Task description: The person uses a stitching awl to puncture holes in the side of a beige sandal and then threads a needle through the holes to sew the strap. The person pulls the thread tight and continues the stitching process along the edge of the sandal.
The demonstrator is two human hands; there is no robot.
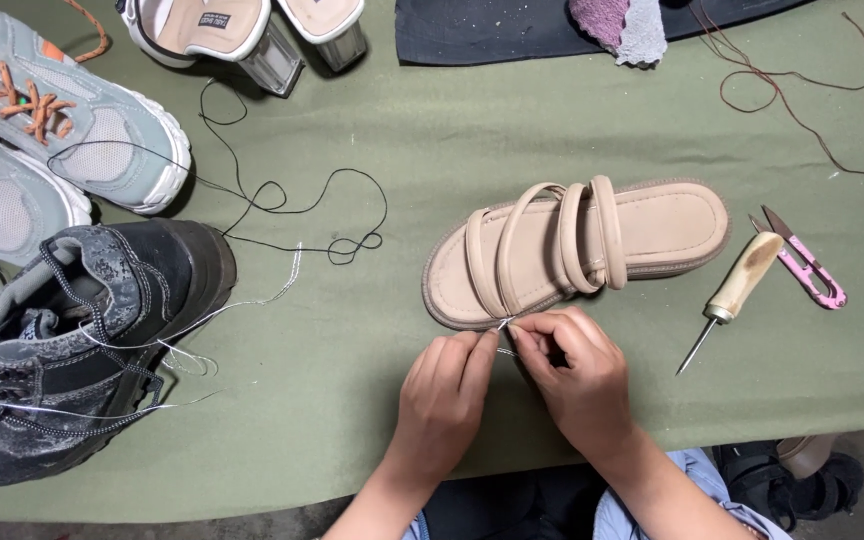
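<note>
Head view: both hands — left hand, right hand — pinch thin pale thread beside the strappy beige sandal.

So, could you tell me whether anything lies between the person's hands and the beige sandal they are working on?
Nothing visible does. The left hand and right hand are together at the near edge of the beige sandal, pinching a thin pale thread there. The awl lies off to the right.

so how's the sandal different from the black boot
The sandal is beige, open and strappy, lying by the hands; the black boot is dark, closed, laced and scuffed grey, far left. The left hand and right hand work at the sandal's edge; the boot lies untouched. Both rest on the green cloth.
</note>
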